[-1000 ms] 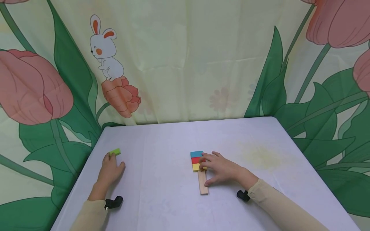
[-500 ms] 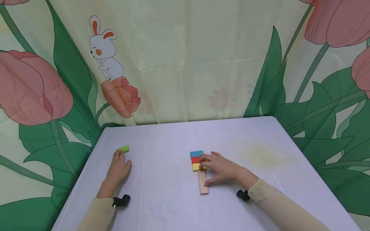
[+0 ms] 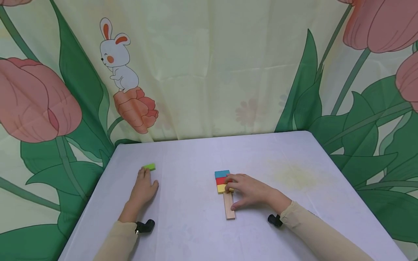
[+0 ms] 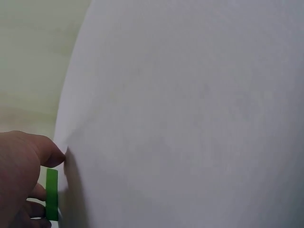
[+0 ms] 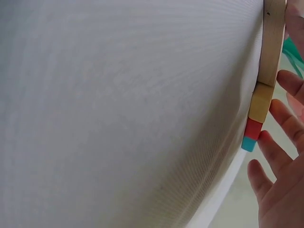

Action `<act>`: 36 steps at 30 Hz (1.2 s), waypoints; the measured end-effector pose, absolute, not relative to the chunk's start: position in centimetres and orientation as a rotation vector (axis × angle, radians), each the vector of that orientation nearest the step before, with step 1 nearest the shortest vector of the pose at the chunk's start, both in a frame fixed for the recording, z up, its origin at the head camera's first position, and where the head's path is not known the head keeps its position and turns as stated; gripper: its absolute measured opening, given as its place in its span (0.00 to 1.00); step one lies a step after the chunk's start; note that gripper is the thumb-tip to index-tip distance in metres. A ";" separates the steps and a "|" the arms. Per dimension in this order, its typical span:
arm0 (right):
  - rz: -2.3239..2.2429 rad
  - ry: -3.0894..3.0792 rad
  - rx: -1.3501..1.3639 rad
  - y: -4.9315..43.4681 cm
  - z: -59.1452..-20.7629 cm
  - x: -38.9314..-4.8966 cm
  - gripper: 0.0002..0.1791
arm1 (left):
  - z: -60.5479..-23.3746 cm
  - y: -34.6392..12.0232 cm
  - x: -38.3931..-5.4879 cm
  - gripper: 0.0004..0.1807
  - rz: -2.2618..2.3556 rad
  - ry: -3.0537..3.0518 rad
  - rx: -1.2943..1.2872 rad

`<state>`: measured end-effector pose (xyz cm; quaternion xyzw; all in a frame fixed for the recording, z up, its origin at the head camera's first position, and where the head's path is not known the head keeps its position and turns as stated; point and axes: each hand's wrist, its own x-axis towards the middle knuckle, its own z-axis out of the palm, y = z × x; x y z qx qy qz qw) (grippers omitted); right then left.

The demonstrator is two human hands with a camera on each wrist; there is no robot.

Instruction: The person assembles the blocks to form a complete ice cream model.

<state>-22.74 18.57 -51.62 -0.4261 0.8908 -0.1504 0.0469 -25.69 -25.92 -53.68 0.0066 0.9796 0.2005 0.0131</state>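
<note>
In the head view, my left hand point(image 3: 143, 190) lies low at the left of the table, its extended fingertips touching the near side of a light green block point(image 3: 150, 166). From the left wrist, the green block point(image 4: 52, 194) stands against the fingers, with the thumb held apart from it. My right hand point(image 3: 253, 192) rests beside a column of blocks, spread fingertips touching their right side. From far to near, these are a blue block point(image 3: 222, 174), a red block point(image 3: 221, 180), a yellow block point(image 3: 221, 189) and a long plain wooden block point(image 3: 229, 208) set lengthwise. Fingers partly cover the red and yellow ones.
A white cloth covers the table point(image 3: 186, 203). Behind it hangs a curtain point(image 3: 209, 72) printed with tulips and a rabbit. Black wrist cameras point(image 3: 145, 226) sit on both arms.
My left hand has slid to the right, pushing the green block along the table toward the middle. The right hand and the column of blocks have stayed put.
</note>
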 end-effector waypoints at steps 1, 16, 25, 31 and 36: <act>-0.460 2.715 -1.295 18.6 -51.6 -22.8 0.29 | -53.7 -25.7 -25.7 0.41 0.624 3.053 0.023; -0.443 2.701 -1.269 18.7 -51.6 -22.9 0.31 | -53.0 -21.4 -25.7 0.39 0.613 3.053 0.051; -0.460 2.704 -1.269 18.7 -51.7 -22.8 0.31 | -53.2 -18.8 -25.7 0.36 0.611 3.094 0.066; -0.480 2.689 -1.262 18.6 -51.6 -22.6 0.30 | -53.0 -16.9 -25.4 0.36 0.543 3.087 0.112; -0.466 2.691 -1.260 18.5 -51.6 -22.7 0.30 | -53.2 -15.7 -25.3 0.35 0.508 3.088 0.172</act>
